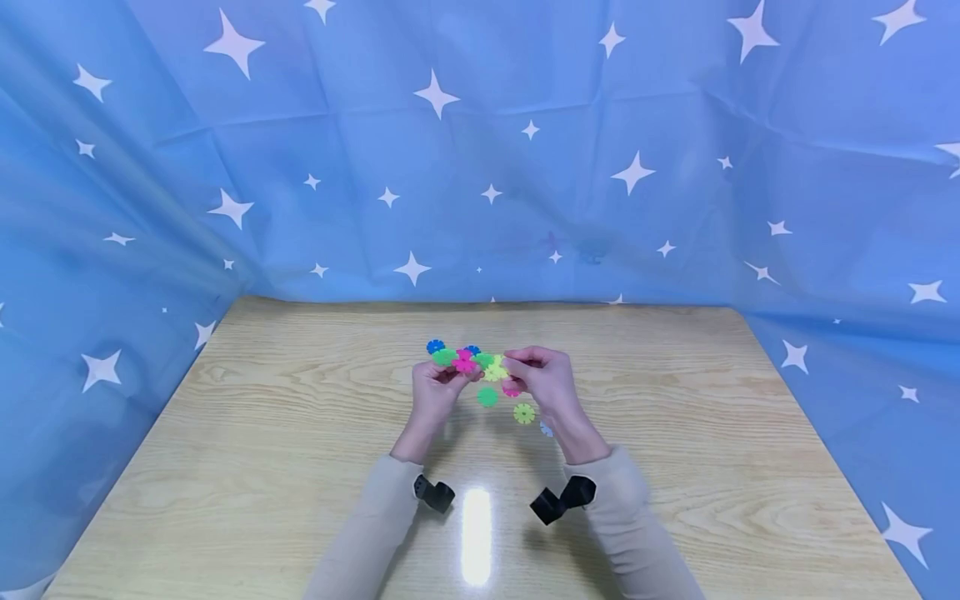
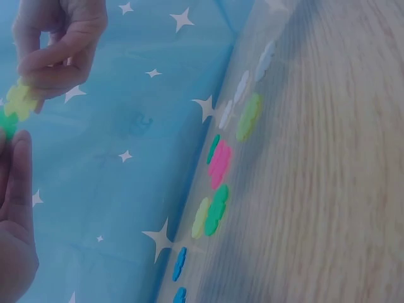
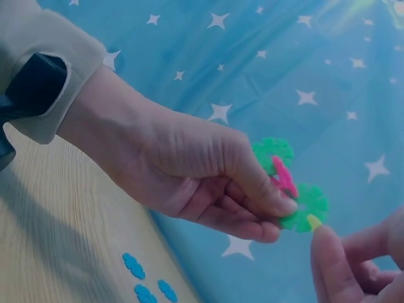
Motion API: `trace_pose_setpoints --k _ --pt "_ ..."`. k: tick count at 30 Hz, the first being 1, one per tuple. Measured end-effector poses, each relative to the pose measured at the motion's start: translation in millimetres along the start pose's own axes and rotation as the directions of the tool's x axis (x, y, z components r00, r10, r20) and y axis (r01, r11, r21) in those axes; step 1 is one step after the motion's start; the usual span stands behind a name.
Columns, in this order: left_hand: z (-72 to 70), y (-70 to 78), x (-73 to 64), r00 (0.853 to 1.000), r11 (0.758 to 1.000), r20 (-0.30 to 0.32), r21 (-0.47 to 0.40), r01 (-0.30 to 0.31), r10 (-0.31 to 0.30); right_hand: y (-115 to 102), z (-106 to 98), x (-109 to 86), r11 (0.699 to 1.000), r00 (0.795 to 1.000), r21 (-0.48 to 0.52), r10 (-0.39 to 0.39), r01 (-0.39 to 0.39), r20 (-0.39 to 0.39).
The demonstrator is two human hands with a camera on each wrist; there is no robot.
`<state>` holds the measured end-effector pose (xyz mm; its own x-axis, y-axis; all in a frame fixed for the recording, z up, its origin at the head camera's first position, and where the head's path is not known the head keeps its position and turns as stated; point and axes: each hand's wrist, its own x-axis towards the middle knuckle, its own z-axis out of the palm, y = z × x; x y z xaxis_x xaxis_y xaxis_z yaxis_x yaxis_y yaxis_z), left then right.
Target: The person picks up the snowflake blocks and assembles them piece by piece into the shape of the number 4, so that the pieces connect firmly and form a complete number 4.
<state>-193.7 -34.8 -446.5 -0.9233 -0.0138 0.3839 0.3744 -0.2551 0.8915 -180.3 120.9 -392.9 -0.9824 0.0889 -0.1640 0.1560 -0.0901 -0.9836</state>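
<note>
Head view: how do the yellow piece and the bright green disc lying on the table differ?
The yellow piece is pale yellow, the bright green disc a stronger green.
The right hand pinches the yellow piece in the air; the bright green disc lies on the table.
The yellow piece meets the joined pieces at the left hand; the bright green disc lies apart.
Both have scalloped edges.

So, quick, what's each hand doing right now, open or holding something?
Left hand: closed, pinching a green notched plastic disc joined to a pink one.
Right hand: closed, pinching a yellow notched plastic piece.
</note>
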Motion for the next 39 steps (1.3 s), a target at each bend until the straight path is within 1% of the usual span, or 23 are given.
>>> trace_pose_setpoints --k 3,5,7,10,12,14,16,18,22,25,29,32,39 --pt "-0.9 1.4 0.4 0.999 0.999 0.002 0.025 -0.038 0.038 0 0 0.0 1.000 1.000 0.027 0.007 -0.007 0.013" --pt "-1.0 2.9 1.0 0.999 0.998 0.000 0.021 -0.051 0.051 0 1 0.4 0.997 0.999 0.082 0.009 -0.012 0.033" --pt "-0.8 5.0 2.0 0.998 0.998 -0.008 -0.006 -0.056 0.056 0 2 0.1 0.987 0.998 0.159 0.016 -0.026 0.065" --pt "-0.8 7.9 3.6 0.998 0.996 -0.023 -0.063 -0.060 0.059 1 5 -1.7 0.964 0.994 0.261 0.021 -0.049 0.110" --pt "-1.6 9.0 4.5 0.998 0.995 -0.032 -0.091 -0.048 0.045 1 6 -3.9 0.955 0.990 0.294 0.003 -0.045 0.142" --pt "-2.7 9.1 5.1 0.998 0.993 -0.042 -0.108 -0.042 0.038 2 8 -5.7 0.954 0.987 0.299 -0.033 -0.015 0.157" --pt "-2.9 8.7 5.5 0.998 0.991 -0.047 -0.126 -0.037 0.031 4 9 -6.7 0.954 0.985 0.300 -0.071 0.020 0.158" --pt "-2.5 8.6 5.6 0.998 0.988 -0.045 -0.147 -0.038 0.032 5 11 -7.1 0.949 0.985 0.313 -0.090 0.039 0.149" --pt "-1.4 8.4 5.2 0.999 0.986 -0.040 -0.166 -0.029 0.023 7 14 -7.7 0.934 0.991 0.357 -0.068 0.021 0.118" --pt "-1.8 8.7 3.8 0.999 0.990 -0.036 -0.138 -0.018 0.013 6 15 -8.6 0.940 0.995 0.342 -0.043 0.008 0.094" --pt "-2.7 8.1 1.9 1.000 0.998 -0.015 -0.056 -0.023 0.022 3 12 -9.6 0.967 0.998 0.253 -0.027 0.011 0.059" --pt "-3.2 7.5 0.6 0.999 0.999 -0.003 -0.021 -0.039 0.039 0 10 -9.6 0.980 0.998 0.198 -0.014 0.001 0.063" --pt "-3.6 4.8 -3.1 0.998 0.998 0.016 -0.002 -0.067 0.067 0 10 -10.7 0.983 0.998 0.181 0.033 -0.043 0.058"
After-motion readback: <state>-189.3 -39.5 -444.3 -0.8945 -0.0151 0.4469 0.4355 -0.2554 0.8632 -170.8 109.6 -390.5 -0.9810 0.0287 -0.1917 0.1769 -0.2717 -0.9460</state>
